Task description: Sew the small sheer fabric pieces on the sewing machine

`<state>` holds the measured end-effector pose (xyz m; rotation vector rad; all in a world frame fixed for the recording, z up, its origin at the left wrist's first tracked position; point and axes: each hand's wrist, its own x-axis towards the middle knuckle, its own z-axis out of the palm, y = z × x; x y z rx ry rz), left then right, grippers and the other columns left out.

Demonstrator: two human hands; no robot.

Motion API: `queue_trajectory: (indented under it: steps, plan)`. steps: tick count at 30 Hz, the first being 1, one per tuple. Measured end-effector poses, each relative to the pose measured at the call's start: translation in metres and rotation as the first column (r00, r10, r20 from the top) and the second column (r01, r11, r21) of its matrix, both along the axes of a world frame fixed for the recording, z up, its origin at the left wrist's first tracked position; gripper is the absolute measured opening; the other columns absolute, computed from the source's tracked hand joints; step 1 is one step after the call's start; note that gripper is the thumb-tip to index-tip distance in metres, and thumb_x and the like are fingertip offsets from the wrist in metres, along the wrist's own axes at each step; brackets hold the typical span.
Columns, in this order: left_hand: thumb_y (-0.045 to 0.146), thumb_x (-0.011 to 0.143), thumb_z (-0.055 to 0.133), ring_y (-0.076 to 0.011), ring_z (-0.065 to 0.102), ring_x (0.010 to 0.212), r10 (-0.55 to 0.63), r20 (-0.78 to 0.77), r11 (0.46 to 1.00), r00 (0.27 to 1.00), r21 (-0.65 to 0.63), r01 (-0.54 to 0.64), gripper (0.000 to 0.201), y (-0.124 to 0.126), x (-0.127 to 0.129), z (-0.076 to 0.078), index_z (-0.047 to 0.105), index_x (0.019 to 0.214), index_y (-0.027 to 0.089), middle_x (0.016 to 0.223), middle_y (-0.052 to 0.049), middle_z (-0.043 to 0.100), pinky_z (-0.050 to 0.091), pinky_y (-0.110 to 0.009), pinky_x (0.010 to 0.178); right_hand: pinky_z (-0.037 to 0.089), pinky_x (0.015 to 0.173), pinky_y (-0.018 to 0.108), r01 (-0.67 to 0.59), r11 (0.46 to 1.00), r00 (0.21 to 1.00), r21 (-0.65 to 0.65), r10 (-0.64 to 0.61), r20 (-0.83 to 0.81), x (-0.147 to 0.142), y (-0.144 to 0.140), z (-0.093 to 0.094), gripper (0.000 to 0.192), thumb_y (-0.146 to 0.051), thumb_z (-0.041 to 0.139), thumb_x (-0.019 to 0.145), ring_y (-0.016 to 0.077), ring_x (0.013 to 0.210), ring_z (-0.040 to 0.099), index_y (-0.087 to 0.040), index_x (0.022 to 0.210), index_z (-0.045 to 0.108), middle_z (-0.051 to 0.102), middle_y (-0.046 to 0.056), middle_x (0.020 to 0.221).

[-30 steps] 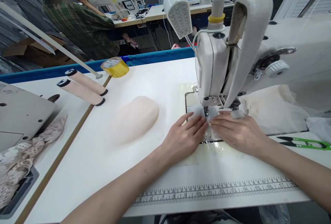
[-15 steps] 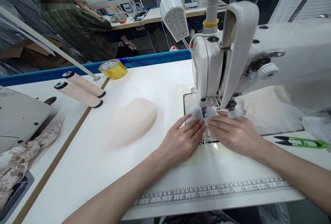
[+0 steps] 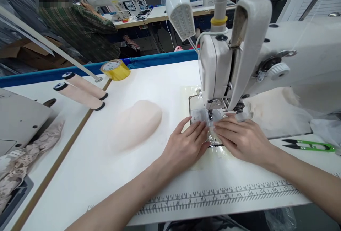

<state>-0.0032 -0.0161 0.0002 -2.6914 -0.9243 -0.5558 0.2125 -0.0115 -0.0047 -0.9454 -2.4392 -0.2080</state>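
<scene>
Pressing flat on the table (image 3: 170,81), the left hand (image 3: 186,145) and the right hand (image 3: 241,138) lie side by side just in front of the needle of the sewing machine (image 3: 239,64), fingers stretched out and close together, palms down. Between their fingertips sits a small clear piece (image 3: 202,116), thin and glossy, lying on the needle plate under the presser foot; both hands touch it, though it is hard to make out whether it is plastic film or sheer fabric. Neither hand grips anything; each simply holds the piece down against the plate. Near the front edge of the table a printed ruler (image 3: 221,195) runs left to right, crossed by both forearms. Left of the hands, apart from them, rests a pale pink foam cup (image 3: 137,121). Farther left lie two cones (image 3: 80,90) on their sides, and beyond them a yellow tape roll (image 3: 115,69) by the blue far edge. At the near left a bundle of lace (image 3: 23,160) is heaped. On the right, well apart from the right hand, green snips (image 3: 309,146) lie on the table beside cream cloth (image 3: 274,112) bunched under the machine arm. A lamp (image 3: 179,14) hangs above the work. Far left, a person in a striped shirt (image 3: 80,28) sits at another machine.
</scene>
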Motion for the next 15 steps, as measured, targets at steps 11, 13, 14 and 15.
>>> queue_trajectory:
  steps: [11, 13, 14, 15]
  plan:
    - [0.031, 0.092, 0.051, -0.0223, 0.063, 0.107, 0.009, 0.017, 1.0, 1.0, 0.024, -0.01, 0.033, 0.006, 0.0, -0.004, 0.062, 0.114, 0.008, 0.115, -0.013, 0.067, 0.04, -0.047, 0.105, 0.049, 0.08, 0.035, -0.025, 0.996, 0.998, 0.083, 0.02, 0.06, 0.0, 0.004, 0.001, 0.027, -0.004, 0.047, 0.085, 0.018, 0.085, 0.064, -0.013, 0.097, 0.069, 0.071, 0.006, 0.104]
    - [0.032, 0.093, 0.051, -0.0225, 0.063, 0.108, 0.012, 0.029, 1.0, 0.999, 0.015, -0.013, 0.034, 0.009, 0.0, -0.004, 0.063, 0.114, 0.008, 0.115, -0.012, 0.068, 0.039, -0.047, 0.107, 0.049, 0.08, 0.034, -0.01, 0.995, 0.997, 0.104, 0.002, 0.073, -0.001, 0.005, 0.001, 0.029, -0.003, 0.046, 0.084, 0.0173, 0.084, 0.064, -0.014, 0.096, 0.069, 0.071, 0.006, 0.103]
    - [0.032, 0.093, 0.05, -0.0226, 0.063, 0.109, 0.014, 0.036, 1.0, 0.999, 0.01, -0.015, 0.034, 0.011, 0.001, -0.004, 0.063, 0.114, 0.009, 0.115, -0.012, 0.068, 0.038, -0.048, 0.108, 0.049, 0.079, 0.034, -0.001, 0.994, 0.997, 0.112, -0.008, 0.082, -0.002, 0.006, 0.001, 0.029, -0.003, 0.045, 0.084, 0.0174, 0.085, 0.064, -0.014, 0.097, 0.069, 0.071, 0.006, 0.103]
    - [0.033, 0.093, 0.05, -0.0226, 0.063, 0.109, 0.016, 0.042, 1.0, 0.999, 0.005, -0.016, 0.035, 0.013, 0.001, -0.005, 0.063, 0.115, 0.01, 0.115, -0.012, 0.068, 0.037, -0.048, 0.109, 0.049, 0.079, 0.034, 0.007, 0.993, 0.996, 0.117, -0.018, 0.093, -0.002, 0.007, 0.001, 0.03, -0.002, 0.045, 0.083, 0.0176, 0.086, 0.064, -0.015, 0.097, 0.069, 0.071, 0.006, 0.104]
